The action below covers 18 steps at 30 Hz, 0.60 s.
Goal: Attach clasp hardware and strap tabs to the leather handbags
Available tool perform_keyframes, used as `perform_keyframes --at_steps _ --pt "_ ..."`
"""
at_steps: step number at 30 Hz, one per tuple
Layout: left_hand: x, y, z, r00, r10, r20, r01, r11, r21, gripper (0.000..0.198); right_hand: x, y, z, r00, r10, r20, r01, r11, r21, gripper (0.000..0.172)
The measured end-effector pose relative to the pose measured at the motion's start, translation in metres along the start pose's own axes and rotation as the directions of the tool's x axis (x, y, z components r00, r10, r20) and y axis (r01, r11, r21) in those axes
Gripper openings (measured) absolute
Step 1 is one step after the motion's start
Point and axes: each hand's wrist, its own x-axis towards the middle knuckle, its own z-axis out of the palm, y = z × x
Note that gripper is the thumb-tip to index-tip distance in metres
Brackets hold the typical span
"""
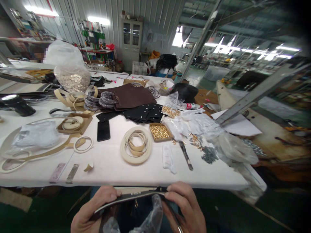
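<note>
Below the table's front edge, my left hand (93, 205) and my right hand (186, 202) grip the rim of a dark handbag (136, 195), one at each side. Both thumbs and fingers are closed over its edge. The bag's mouth faces me, with a small gold-coloured metal piece (136, 204) hanging inside. See-through plastic wrap (152, 216) shows at the lower part of the opening. The rest of the bag is cut off by the frame. On the table above lie a roll of beige tape (123, 152) and tweezers (186, 156).
A box of gold-coloured studs (160, 132), a black phone (103, 130) and dark metal bits (209, 155) lie on the white table (145, 174). Brown bag panels (136, 97) are stacked farther back. A metal post (255, 92) slants at the right. Another person (37, 55) is at far left.
</note>
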Motion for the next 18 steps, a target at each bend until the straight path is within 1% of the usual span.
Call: perform_keyframes --at_steps 4,7,9,11,13,18 --pt "0.003 0.006 0.000 0.997 0.058 0.051 -0.058 0.998 -0.004 0.039 0.006 -0.001 -0.006 0.999 -0.025 0.046 0.023 0.999 0.048 0.036" --pt "0.006 0.012 0.004 0.992 0.108 0.067 -0.108 0.994 -0.013 0.043 0.008 -0.003 -0.009 0.998 -0.028 0.048 0.027 1.000 0.008 0.032" --pt "0.008 0.015 0.006 0.988 0.125 0.086 -0.124 0.992 -0.019 0.045 0.007 -0.005 -0.010 0.999 0.016 0.045 -0.015 1.000 -0.020 0.025" --pt "0.009 0.018 0.007 0.988 0.126 0.093 -0.124 0.992 -0.025 0.045 0.006 -0.008 -0.009 0.995 0.083 0.053 -0.082 0.996 -0.020 0.020" --pt "0.009 0.021 0.008 0.989 0.125 0.082 -0.123 0.992 -0.029 0.046 0.005 -0.011 -0.009 0.989 0.127 0.070 -0.129 0.991 0.022 0.020" --pt "0.010 0.024 0.008 0.993 0.095 0.066 -0.093 0.995 -0.032 0.043 0.010 -0.016 -0.009 0.980 0.170 0.105 -0.182 0.976 0.122 0.014"
